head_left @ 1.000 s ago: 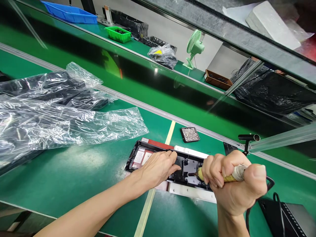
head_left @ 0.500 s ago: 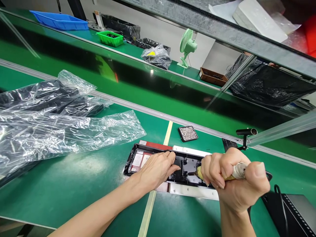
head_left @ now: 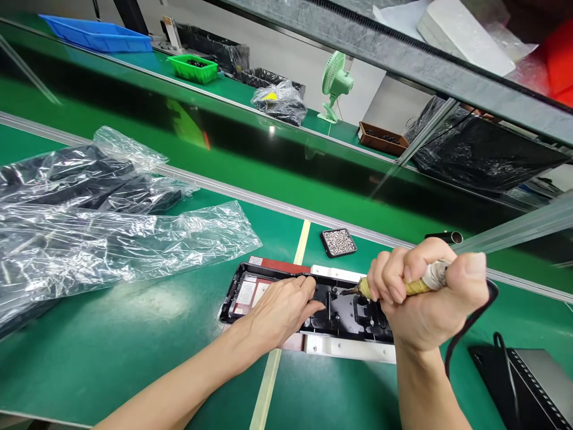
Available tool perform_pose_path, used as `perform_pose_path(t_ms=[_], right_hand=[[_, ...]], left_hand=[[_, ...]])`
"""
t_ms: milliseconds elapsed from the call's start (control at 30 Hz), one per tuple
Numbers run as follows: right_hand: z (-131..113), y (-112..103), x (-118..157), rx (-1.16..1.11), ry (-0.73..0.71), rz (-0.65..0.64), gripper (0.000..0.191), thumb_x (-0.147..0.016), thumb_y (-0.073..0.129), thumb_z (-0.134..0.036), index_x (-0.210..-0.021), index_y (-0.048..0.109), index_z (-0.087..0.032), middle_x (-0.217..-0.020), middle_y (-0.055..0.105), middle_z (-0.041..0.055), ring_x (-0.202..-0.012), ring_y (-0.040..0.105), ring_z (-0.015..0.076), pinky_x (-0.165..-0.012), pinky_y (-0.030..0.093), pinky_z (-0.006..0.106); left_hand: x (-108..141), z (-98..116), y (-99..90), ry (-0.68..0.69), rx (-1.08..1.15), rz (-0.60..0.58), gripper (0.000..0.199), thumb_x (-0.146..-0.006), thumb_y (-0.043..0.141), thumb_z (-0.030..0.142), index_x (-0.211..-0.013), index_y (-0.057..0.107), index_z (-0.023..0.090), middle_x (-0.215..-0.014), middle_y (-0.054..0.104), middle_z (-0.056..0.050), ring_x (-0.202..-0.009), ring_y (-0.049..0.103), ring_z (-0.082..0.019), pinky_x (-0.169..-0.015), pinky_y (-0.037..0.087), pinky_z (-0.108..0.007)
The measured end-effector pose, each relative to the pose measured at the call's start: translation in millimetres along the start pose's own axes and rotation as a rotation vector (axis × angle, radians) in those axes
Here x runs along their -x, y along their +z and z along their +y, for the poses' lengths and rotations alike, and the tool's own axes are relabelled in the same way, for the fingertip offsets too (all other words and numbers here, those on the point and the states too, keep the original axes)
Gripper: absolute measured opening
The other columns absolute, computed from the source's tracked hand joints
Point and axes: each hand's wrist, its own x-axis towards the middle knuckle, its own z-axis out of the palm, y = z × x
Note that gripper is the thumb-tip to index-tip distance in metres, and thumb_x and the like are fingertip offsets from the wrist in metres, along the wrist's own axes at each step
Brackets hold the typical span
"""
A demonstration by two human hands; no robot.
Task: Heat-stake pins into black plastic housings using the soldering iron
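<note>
A long black plastic housing (head_left: 344,313) lies lengthwise in a fixture with white blocks (head_left: 349,348) and a dark red base (head_left: 286,264). My left hand (head_left: 286,304) grips its left-middle part, fingers bent near the far rim and thumb inside. What lies beneath the palm is hidden. My right hand (head_left: 425,298) is wrapped around the yellow, tape-bound handle of a soldering iron (head_left: 364,288). The iron's tip points left, over the housing near a raised rib. Whether the tip touches the plastic, I cannot tell.
Behind the housing sits a small black tray (head_left: 339,242) of tiny metal pieces. Clear plastic bags (head_left: 125,239) with black parts cover the left. A black device (head_left: 514,382) with a cable lies at right. A metal tube (head_left: 447,237) stands behind my right hand.
My right hand has raised the soldering iron and shifted its tip up and left, toward the far side of the housing. My left hand stays in place on the housing.
</note>
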Motion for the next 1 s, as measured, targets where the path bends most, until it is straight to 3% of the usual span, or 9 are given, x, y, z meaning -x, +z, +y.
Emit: perform_pose_path(t_ms=[367,1000], right_hand=[[10,1,1,-0.002,0.000,0.010,0.046,-0.095,0.054,-0.049,-0.059,0.055,-0.021,-0.040,0.045,-0.0035,-0.034,0.039,0.0121,-0.033,0.035,0.025],[22,0,0,0.006,0.030,0.039,0.049,-0.097,0.056,-0.055,-0.061,0.048,-0.021,-0.042,0.039,-0.0067,-0.036,0.035,0.0084,-0.035,0.033,0.021]], left_hand=[[0,1,-0.5,-0.011,0.017,0.009,0.020,-0.102,0.061,0.034,-0.091,0.052,0.020,-0.083,0.068,-0.002,-0.073,0.068,-0.024,-0.057,0.032,-0.033],[2,0,0.5,-0.036,0.089,0.032,0.023,-0.101,0.061,0.030,-0.085,0.047,0.022,-0.079,0.062,0.001,-0.067,0.061,-0.019,-0.057,0.030,-0.030]])
